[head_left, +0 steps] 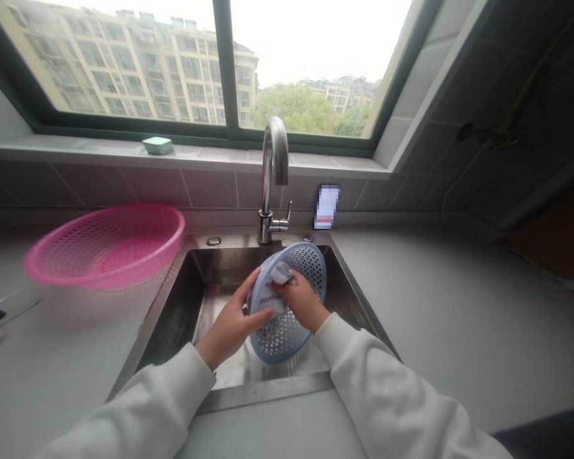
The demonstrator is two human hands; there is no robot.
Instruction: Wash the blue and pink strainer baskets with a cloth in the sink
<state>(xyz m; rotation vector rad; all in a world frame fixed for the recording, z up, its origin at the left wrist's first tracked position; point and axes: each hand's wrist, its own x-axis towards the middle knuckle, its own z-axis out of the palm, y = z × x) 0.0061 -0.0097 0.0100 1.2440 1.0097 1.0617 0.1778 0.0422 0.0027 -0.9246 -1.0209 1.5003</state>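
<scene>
Over the steel sink, my left hand [232, 322] grips the edge of a light blue perforated plastic basket [287, 335], which is tilted steeply. My right hand [302, 301] presses a pale, wet-looking cloth or sponge [273, 287] against the basket's inner face. The pad's exact material is hard to tell, and my fingers hide part of it. Both white sleeves end just above my wrists.
A stainless steel sink [172, 299] lies below the basket, with a chrome faucet [273, 169] behind it. A pink perforated basket [138, 213] rests on the counter to the left. A pale green soap dish [157, 145] sits on the windowsill, and a blurred phone [327, 206] leans against the tiles.
</scene>
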